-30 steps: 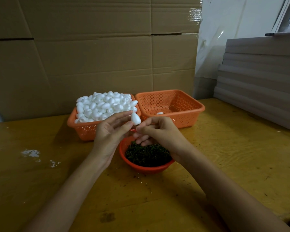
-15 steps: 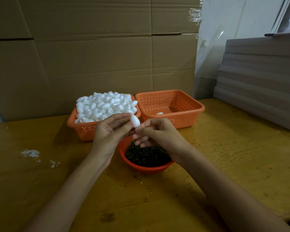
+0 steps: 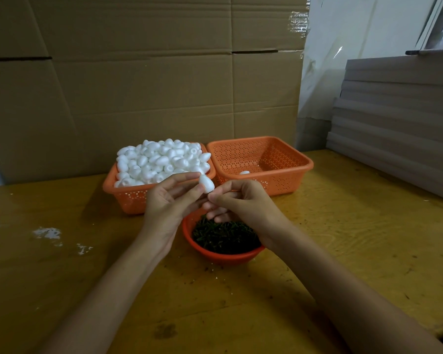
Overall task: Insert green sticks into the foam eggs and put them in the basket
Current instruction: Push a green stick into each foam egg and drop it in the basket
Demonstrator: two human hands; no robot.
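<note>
The left hand (image 3: 169, 203) is raised above the tabletop (image 3: 343, 238), its thumb and straightened fingers (image 3: 187, 176) gripping a white foam egg (image 3: 206, 183) by its sides. The right hand (image 3: 243, 200) meets it from the right, thumb and forefinger curled tight and pinching the egg's lower tip. Whether a stick lies between them cannot be told. Just below the hands, a round orange bowl (image 3: 223, 256) holds a heap of green sticks (image 3: 225, 236). Beyond, the left basket (image 3: 128, 195) is piled high with foam eggs (image 3: 161, 159). The right basket (image 3: 287, 172) touches its side and has a single egg (image 3: 244, 172) lying on its floor. Cardboard sheets (image 3: 138, 85) stand behind.
</note>
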